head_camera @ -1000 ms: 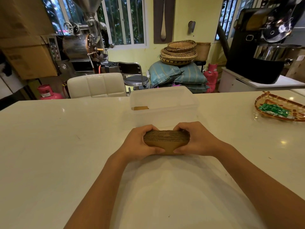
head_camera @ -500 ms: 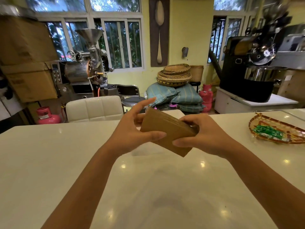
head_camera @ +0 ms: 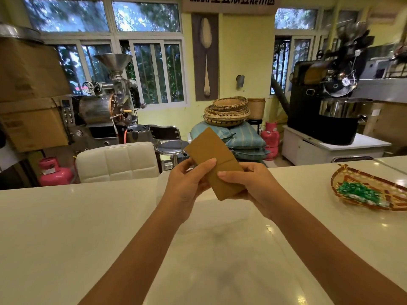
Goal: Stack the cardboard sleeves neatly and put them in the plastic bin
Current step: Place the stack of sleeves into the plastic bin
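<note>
A stack of flat brown cardboard sleeves [head_camera: 211, 150] is held up above the white table, tilted so its flat face points at me. My left hand [head_camera: 187, 183] grips its left side, thumb across the front. My right hand [head_camera: 248, 183] holds the lower right end, thumb on the face. The clear plastic bin [head_camera: 160, 186] stands on the table behind my hands; only a faint part of its left wall shows, the rest is hidden by hands and sleeves.
A woven tray [head_camera: 352, 179] with green wrapped sweets lies at the table's right. A white padded chair [head_camera: 116, 161] stands at the far edge. Behind it are coffee roasters, pink gas cylinders, baskets and sacks. The white table [head_camera: 66, 227] stretches left.
The sleeve stack was lifted off the table from in front of the bin and turned up on end, its flat face now toward me. The camera has tilted up.
</note>
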